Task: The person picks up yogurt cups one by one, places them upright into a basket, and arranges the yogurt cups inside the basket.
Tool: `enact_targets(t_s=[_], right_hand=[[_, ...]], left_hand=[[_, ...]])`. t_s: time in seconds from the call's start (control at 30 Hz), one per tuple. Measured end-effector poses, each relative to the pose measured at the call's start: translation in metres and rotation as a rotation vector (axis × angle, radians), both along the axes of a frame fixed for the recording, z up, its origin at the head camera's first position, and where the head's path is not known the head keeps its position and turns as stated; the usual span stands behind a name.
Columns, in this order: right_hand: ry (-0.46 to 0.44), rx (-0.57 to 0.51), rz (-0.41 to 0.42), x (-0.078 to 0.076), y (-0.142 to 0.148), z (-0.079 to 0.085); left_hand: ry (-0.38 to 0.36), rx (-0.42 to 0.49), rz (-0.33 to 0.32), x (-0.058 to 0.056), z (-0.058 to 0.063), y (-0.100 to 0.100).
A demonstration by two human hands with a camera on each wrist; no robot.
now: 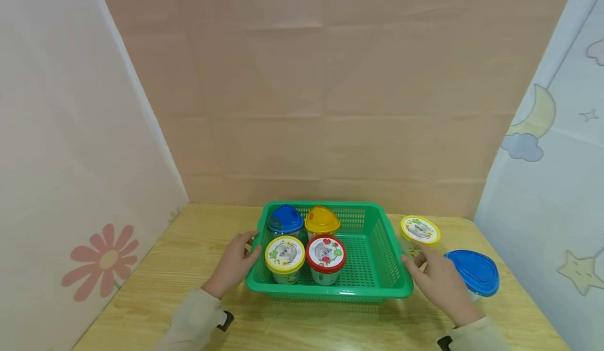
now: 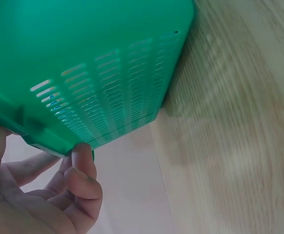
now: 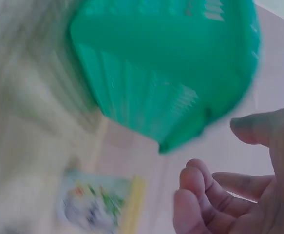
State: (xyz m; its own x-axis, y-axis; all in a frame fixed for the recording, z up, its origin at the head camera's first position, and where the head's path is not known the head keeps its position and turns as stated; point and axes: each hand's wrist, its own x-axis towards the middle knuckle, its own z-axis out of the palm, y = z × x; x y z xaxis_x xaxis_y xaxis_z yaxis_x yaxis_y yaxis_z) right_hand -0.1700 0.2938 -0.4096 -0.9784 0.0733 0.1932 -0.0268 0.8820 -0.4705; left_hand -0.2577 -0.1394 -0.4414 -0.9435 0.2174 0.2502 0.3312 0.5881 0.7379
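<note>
A green plastic basket with slotted walls stands on the table. My left hand grips its left rim; the left wrist view shows the fingers curled under the rim. Beside the right rim is my right hand, holding nothing, with thumb and fingers apart and a gap to the basket in the right wrist view. In the basket's left part sit a yellow-lidded tub and a red-lidded tub in front, a blue-lidded container and an orange-lidded container behind.
Right of the basket, another yellow-lidded tub stands on the wooden table, partly behind my right hand. Nearer the right edge is a container with a blue lid. A brown covering hangs behind the table, with pale patterned sheets at both sides.
</note>
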Motion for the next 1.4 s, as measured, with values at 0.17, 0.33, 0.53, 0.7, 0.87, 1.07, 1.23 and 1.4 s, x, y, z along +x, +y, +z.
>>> enact_targets(t_s=[0.17, 0.33, 0.53, 0.7, 0.87, 1.07, 1.23, 1.4], right_hand=[[0.076, 0.085, -0.041, 0.013, 0.024, 0.020], [0.096, 0.156, -0.094, 0.019, 0.055, 0.033], [0.061, 0.209, -0.197, 0.021, 0.093, 0.038], [-0.012, 0.281, -0.227, 0.021, 0.112, 0.034], [-0.133, 0.292, -0.193, 0.018, 0.121, 0.025], [-0.206, 0.279, -0.195, 0.014, 0.126, 0.013], [-0.223, 0.268, -0.175, 0.012, 0.128, 0.007], [-0.241, 0.252, -0.173, 0.011, 0.127, 0.006]], left_hand=[[-0.003, -0.006, 0.005, 0.000, -0.002, 0.001], [0.013, -0.015, 0.004, 0.000, -0.002, 0.001], [0.013, -0.033, 0.005, -0.003, -0.003, 0.000], [-0.016, -0.018, 0.001, -0.005, -0.005, -0.002], [-0.033, 0.003, -0.004, -0.004, -0.006, -0.004], [-0.069, 0.036, -0.024, -0.004, -0.006, -0.003], [-0.106, 0.057, -0.033, -0.005, -0.006, -0.002], [-0.133, 0.083, -0.034, -0.005, -0.007, -0.002]])
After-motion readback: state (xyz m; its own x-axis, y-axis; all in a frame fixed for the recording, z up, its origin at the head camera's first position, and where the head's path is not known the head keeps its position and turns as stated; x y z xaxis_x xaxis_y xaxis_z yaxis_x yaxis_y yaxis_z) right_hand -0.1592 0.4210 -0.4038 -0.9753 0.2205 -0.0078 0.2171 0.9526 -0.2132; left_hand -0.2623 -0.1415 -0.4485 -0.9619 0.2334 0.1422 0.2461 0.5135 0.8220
